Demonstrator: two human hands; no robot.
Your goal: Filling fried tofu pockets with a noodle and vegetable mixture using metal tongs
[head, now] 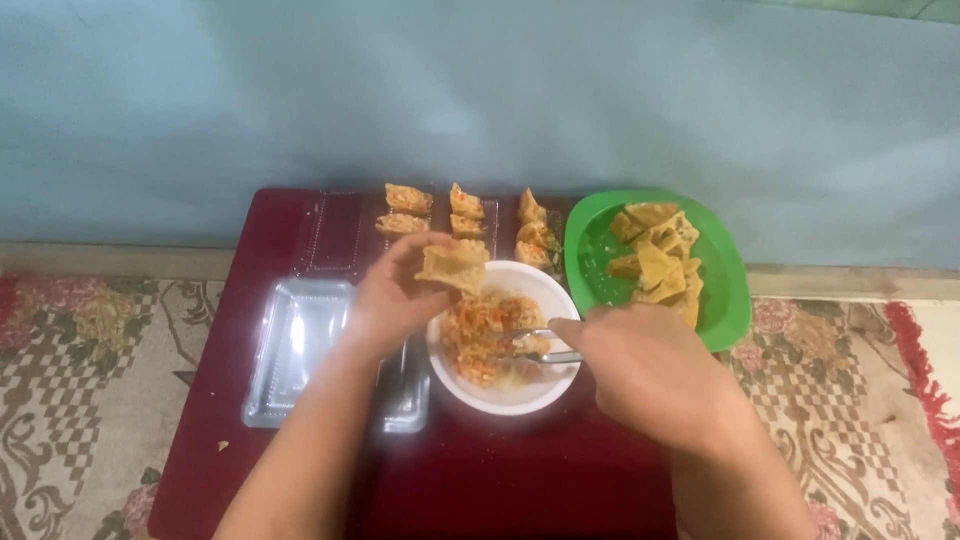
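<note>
Down at the near edge, both forearms come in over the dark red worktop [520, 480], a low one standing on a patterned rug [70, 380]. The right hand [650, 375] sits closest, its fingers closed around the handle of a metal spoon [540, 345], and the spoon's working end lies in the white bowl [505, 395], right in the orange, shredded filling [480, 335]. That grip looks set for scooping: the handle held low and level so the tip can dig in.

Just past it, the left hand [390, 300] is lifted over the bowl's far-left rim, fingers pinched on a golden fried tofu puff [452, 266]. It hangs directly above the bowl, so any filling that drops would fall back in and not on the worktop.

To the left of the bowl, an empty clear plastic container [300, 350] lies open, partly under the left forearm.

Further back, filled pieces [465, 215] sit in neat rows on another clear tray [335, 230] against the far edge, grouped apart from the rest. To the right, a green plate [725, 290] holds a pile of plain tofu puffs [658, 260], within easy reach of either hand. Behind everything, a pale blue wall [480, 90].
</note>
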